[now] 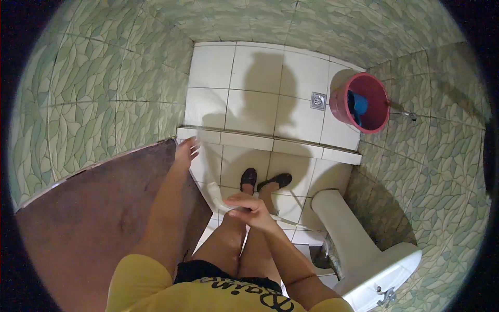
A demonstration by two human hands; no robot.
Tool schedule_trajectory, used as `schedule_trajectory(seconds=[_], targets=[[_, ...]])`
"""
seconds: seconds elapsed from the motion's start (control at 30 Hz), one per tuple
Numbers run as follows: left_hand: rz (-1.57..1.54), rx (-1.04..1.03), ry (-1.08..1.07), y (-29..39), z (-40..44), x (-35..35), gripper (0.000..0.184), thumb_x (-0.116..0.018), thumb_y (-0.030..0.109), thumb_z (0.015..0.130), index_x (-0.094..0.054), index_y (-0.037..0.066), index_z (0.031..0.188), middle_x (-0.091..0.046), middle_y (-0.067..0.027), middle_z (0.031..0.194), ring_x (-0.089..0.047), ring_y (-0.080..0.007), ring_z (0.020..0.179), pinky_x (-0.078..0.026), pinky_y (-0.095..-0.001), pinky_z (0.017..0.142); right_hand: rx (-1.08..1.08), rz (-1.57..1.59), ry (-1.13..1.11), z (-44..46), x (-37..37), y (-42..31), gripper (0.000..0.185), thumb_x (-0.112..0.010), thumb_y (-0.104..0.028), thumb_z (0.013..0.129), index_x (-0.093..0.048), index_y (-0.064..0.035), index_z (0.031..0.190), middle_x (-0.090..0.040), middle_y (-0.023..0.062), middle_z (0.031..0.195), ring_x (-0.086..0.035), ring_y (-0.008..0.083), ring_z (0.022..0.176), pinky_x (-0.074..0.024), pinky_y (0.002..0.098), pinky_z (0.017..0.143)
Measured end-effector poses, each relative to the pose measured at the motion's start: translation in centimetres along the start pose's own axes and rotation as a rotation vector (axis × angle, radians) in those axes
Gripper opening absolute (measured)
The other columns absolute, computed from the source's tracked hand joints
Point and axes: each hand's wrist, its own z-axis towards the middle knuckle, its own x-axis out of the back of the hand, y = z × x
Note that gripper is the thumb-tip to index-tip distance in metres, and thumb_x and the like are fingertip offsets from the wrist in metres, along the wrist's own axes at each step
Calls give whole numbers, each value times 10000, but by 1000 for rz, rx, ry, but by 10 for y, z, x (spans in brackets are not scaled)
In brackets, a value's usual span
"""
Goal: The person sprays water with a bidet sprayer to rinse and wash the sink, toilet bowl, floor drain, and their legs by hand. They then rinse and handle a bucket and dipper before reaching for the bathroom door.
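Observation:
My left hand [188, 151] is at the left, near the left end of the tiled ledge [247, 139]. Its fingers are apart and a little blurred, with nothing seen in them. Lower down, in front of my knees, is my right hand [250, 209], fingers stretched and thumb apart, holding nothing that I can make out. A pale curved object [213, 193] shows just left of its fingertips; part of it is hidden, and I cannot tell what it is or whether the hand touches it.
Beyond the ledge, a red bucket [339, 106] with blue things inside stands by the right wall, beside a floor drain [318, 101] and a wall tap [410, 115]. A white pedestal sink [348, 236] is at the lower right. A brown surface [104, 213] fills the lower left.

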Motion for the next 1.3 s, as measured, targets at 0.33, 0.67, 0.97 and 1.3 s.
schedule_trajectory(seconds=[0.33, 0.67, 0.97, 1.3], targets=[[244, -30, -312, 31, -17, -175, 154, -609, 130, 782, -598, 96, 932, -619, -29, 855, -570, -143, 764, -454, -323, 703, -53, -42, 210, -24, 43, -12, 362, -617, -58, 802, -550, -66, 1157, -570, 61, 1138, -515, 159, 1038, -387, 283, 901], [686, 197, -832, -108, -35, -364, 181, -690, 207, 726, -656, 75, 845, -636, -36, 767, -586, -118, 634, -505, -256, 583, -38, -84, 1018, -80, 135, -4, 357, -563, -98, 847, -510, -43, 1196, -581, 80, 1121, -521, 179, 1048, -388, 272, 893], [1198, -553, -617, -98, 72, -527, 299, -681, 210, 725, -586, 97, 985, -626, -46, 851, -587, -178, 715, -457, -318, 646, 347, 213, 2004, -172, 281, -67, 310, -482, -91, 880, -482, -15, 1180, -581, 110, 873, -540, 141, 651, -448, 273, 540], [741, -305, -432, -101, 57, -669, 329, -640, 173, 737, -553, 16, 1012, -610, -170, 812, -612, -267, 765, -503, -377, 544, 527, 433, 2161, -184, 320, -67, 386, -484, -180, 892, -388, -64, 1247, -558, 157, 858, -538, 213, 612, -448, 297, 507]])
